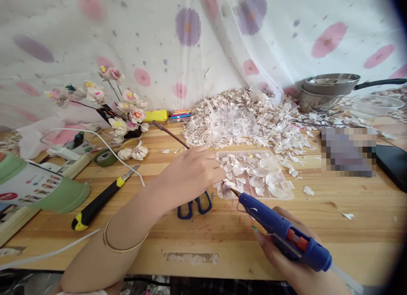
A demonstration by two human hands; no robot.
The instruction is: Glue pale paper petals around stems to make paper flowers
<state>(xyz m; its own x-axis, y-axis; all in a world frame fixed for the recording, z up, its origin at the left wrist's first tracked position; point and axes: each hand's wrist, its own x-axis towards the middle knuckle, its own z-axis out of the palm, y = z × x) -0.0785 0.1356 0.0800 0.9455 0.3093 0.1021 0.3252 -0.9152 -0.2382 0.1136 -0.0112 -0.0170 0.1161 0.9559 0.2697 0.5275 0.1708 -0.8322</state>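
My left hand (197,170) is closed around a thin brown twig (171,135), which sticks out behind it to the upper left. At its other end, by my fingertips, is a small purplish tip (226,188). The nozzle of a blue hot glue gun (270,218) points at this tip; whether they touch I cannot tell. My right hand (280,254) grips the glue gun from below, and a clear glue stick trails from its back. Beneath the nozzle lies a clear plastic compartment box (288,196) with pale petals (259,172). Blue-handled scissors (190,208) lie partly under my left wrist.
A petal heap (203,117) covers the back, with pans (327,91) at its right. Flowers on stems (127,104), tape (104,158), a utility knife (98,204), a white cable (111,148) and a green container (66,197) stand left. A phone (392,163) lies right.
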